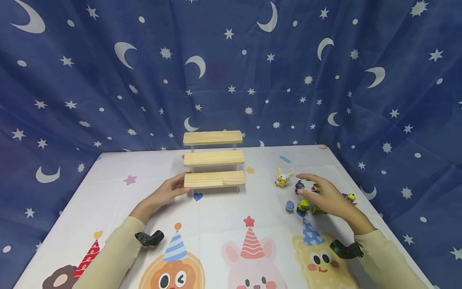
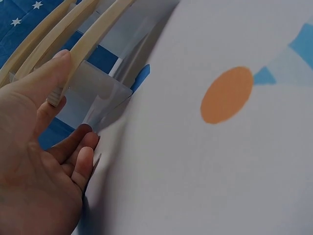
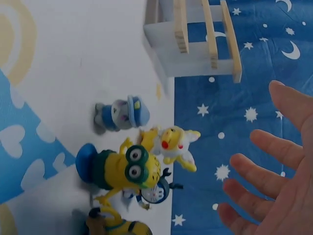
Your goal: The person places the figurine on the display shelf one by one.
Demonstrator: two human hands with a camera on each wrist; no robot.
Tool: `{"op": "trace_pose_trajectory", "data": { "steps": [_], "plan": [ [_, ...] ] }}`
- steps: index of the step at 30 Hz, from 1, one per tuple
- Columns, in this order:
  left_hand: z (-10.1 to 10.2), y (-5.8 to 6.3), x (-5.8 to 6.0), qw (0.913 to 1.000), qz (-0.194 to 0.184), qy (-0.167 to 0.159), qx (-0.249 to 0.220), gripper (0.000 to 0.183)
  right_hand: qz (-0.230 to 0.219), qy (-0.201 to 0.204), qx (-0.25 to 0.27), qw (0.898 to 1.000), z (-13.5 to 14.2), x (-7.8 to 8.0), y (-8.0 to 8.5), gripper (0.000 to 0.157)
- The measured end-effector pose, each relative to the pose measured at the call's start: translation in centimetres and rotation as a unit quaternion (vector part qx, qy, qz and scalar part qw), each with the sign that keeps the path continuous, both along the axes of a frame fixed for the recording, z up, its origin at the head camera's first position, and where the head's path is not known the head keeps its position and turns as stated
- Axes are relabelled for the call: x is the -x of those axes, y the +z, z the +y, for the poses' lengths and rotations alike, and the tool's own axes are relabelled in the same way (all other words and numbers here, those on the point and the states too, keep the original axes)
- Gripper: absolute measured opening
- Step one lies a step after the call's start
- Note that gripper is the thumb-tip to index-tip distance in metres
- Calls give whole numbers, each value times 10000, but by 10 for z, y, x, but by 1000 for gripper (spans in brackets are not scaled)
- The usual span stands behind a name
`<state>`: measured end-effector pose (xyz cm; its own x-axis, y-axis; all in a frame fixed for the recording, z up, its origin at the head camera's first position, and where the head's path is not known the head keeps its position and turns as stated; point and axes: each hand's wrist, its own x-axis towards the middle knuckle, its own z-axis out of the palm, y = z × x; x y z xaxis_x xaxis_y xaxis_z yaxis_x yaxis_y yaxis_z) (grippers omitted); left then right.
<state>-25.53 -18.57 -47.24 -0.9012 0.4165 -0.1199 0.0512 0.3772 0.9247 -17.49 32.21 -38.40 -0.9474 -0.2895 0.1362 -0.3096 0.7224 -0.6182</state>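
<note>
A three-tier stand point(image 1: 213, 159) with pale wooden shelves and clear supports stands at the back middle of the table. My left hand point(image 1: 164, 196) grips the left end of its lowest shelf, the thumb at the front edge and a fingertip beneath, as the left wrist view shows. Over a group of small figurines on the right hovers my right hand point(image 1: 326, 197), fingers spread and holding nothing. Nearest it is a dark-headed figurine point(image 1: 299, 186). Around that stand a yellow-and-white figurine point(image 1: 282, 178), a blue-capped figurine point(image 3: 122, 114) and a goggled Minion figurine point(image 3: 117, 169). The hand partly hides others.
A second yellow figurine point(image 3: 117, 224) is cut off in the right wrist view. Another small figurine point(image 1: 350, 197) lies beyond my right wrist. The white tablecloth point(image 1: 223, 216) bears cartoon prints. Behind and beside the table hangs a blue star-and-moon curtain point(image 1: 231, 72).
</note>
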Motion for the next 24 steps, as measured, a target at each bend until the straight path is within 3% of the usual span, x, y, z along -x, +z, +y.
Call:
{"op": "trace_pose_trajectory", "data": {
  "steps": [5, 10, 24],
  "plan": [
    [-1, -1, 1, 10000, 21, -60, -37, 77, -11, -172, 1, 9999, 8, -4, 3, 52],
    [-2, -2, 1, 9999, 27, -82, -66, 77, 214, -32, 22, 9998, 16, -2, 11, 47],
    [-3, -2, 1, 9997, 113, -166, -131, 76, -405, 226, 139, 9988, 20, 34, 20, 49]
  ]
}}
